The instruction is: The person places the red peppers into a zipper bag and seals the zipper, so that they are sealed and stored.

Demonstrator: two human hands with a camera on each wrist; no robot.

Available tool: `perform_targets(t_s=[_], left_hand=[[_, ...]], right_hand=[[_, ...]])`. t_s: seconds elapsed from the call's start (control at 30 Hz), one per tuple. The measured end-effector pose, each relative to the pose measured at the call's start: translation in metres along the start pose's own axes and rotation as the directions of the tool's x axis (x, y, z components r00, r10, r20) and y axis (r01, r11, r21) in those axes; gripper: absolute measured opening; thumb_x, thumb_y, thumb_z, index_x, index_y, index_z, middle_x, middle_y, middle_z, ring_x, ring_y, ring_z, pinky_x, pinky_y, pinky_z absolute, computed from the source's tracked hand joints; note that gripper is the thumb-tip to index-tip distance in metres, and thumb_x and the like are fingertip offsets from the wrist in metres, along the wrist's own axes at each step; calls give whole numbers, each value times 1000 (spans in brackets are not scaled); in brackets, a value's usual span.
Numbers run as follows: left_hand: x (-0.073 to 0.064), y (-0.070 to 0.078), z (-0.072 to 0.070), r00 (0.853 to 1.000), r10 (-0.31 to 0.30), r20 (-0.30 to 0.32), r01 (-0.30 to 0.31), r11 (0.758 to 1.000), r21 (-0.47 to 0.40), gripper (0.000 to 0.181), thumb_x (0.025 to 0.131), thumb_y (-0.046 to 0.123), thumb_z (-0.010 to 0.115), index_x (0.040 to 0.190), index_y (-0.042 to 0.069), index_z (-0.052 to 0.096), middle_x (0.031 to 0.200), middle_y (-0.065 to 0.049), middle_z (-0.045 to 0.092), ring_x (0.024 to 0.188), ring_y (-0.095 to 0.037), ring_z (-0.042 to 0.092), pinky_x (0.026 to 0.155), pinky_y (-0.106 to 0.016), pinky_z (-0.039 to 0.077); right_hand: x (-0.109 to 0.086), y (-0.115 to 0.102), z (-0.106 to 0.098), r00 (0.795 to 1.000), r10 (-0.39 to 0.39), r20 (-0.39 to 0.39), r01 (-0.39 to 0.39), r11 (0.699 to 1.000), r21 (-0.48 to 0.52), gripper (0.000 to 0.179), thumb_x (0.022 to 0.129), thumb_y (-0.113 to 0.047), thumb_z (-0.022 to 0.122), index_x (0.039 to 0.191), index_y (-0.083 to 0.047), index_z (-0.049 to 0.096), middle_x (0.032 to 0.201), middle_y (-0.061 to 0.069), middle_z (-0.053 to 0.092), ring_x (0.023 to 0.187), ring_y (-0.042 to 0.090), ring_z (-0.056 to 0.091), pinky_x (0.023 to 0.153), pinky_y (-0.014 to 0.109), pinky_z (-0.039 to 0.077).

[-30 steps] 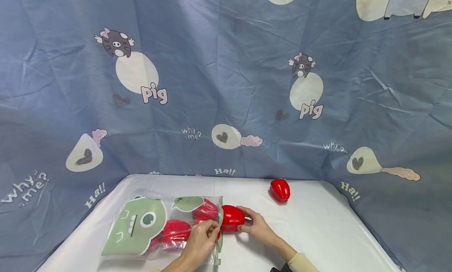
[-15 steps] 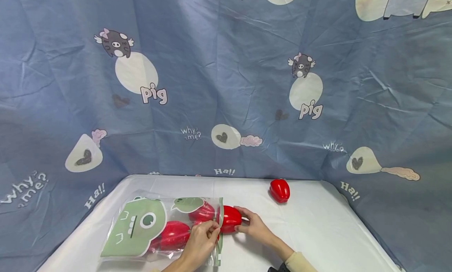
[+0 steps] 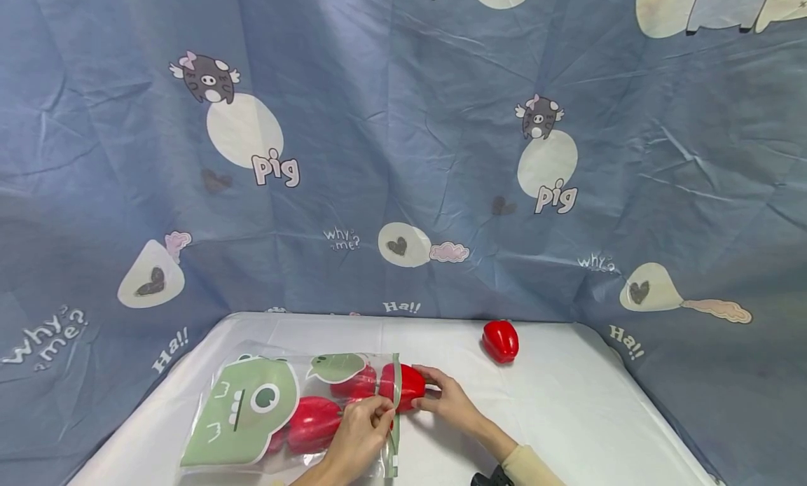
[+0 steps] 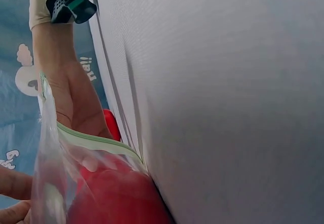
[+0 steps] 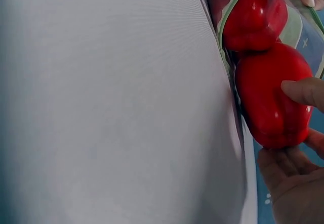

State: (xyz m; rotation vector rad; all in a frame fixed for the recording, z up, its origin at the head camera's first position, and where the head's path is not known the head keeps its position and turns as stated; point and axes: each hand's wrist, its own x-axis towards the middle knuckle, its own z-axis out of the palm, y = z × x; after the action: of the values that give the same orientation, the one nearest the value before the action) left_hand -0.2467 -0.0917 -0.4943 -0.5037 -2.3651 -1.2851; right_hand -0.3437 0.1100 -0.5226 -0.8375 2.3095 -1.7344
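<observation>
A clear zip bag with a green cartoon monster print lies on its side, its mouth facing right. Several red bell peppers show through its plastic. My left hand pinches the upper edge of the mouth with thumb and fingers, holding it raised. In my right hand is another red bell pepper, gripped from its outer end, thumb on its side. That pepper sits partly inside the mouth, close to a pepper within the bag. In the left wrist view the green zip strip arches over the right fingers.
One more red bell pepper lies near the back edge of the white table, right of the bag. Behind the table hangs a blue cloth with pig prints.
My right hand has moved left, pushing its bell pepper from the bag's mouth partway inside. A pepper within the bag has shifted left. My left hand keeps its pinch on the edge.
</observation>
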Motion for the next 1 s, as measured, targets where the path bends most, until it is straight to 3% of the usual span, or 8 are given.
perform_targets(t_s=[0.27, 0.57, 1.0], left_hand=[[0, 0, 0, 1000, -10, 1, 10, 1000, 9, 10, 85, 3, 66, 82, 13, 68, 66, 12, 57, 62, 4, 48, 56, -17, 44], [0, 0, -1, 1000, -11, -1, 11, 1000, 10, 10, 84, 3, 66, 82, 12, 68, 66, 12, 56, 62, 4, 48, 57, -17, 44], [0, -1, 0, 1000, -17, 12, 17, 1000, -10, 9, 85, 3, 66, 82, 11, 68, 66, 12, 56, 62, 5, 48, 56, -17, 43]], right_hand=[[1, -5, 4, 999, 16, -37, -16, 1000, 6, 60, 84, -4, 69, 137, 6, 44, 130, 24, 56, 121, 37, 54, 99, 41, 47], [1, -25, 8, 999, 8, -36, -8, 1000, -3, 51, 85, 3, 60, 133, 11, 46, 125, 29, 57, 117, 42, 56, 96, 36, 49], [14, 5, 16, 1000, -26, -16, 26, 1000, 14, 50, 87, -7, 68, 133, 6, 50, 122, 24, 61, 115, 37, 59, 93, 32, 51]])
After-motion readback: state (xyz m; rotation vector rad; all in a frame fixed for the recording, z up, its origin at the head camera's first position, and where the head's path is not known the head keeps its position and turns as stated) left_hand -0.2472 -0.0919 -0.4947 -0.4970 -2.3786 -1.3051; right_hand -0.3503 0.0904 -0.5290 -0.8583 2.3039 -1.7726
